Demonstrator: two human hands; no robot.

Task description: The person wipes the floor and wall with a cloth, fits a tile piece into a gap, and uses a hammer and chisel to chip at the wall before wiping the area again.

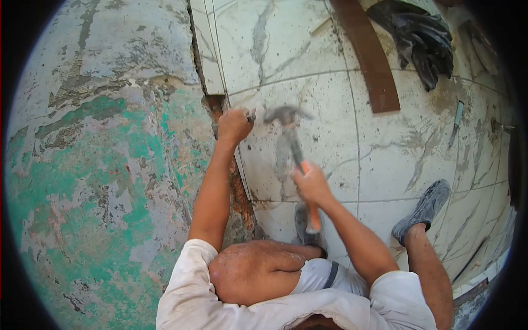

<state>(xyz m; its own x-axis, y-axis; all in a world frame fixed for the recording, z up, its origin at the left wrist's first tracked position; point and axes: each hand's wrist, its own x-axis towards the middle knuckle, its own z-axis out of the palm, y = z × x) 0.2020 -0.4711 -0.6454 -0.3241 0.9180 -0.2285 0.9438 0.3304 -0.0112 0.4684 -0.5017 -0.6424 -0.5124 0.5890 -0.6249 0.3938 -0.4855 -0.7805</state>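
My left hand (235, 126) is closed in a fist at the broken edge between the wall and the tiles. From it pokes the dark end of a chisel-like metal rod (251, 116); the rest is hidden by the fingers. My right hand (313, 186) grips the orange-and-black handle of a claw hammer (296, 144). The hammer's head is slightly blurred and sits just right of my left hand, apart from it. Under my left hand runs a rough reddish groove (240, 192) along the foot of the wall.
The wall (104, 192) has peeling green paint and bare grey patches. White marble-look tiles (330, 132) with debris cover the floor. A brown strip (374, 66), a dark crumpled cloth or bag (421, 41) and a knife-like tool (456, 124) lie to the right. A grey shoe (423, 209) stands there too.
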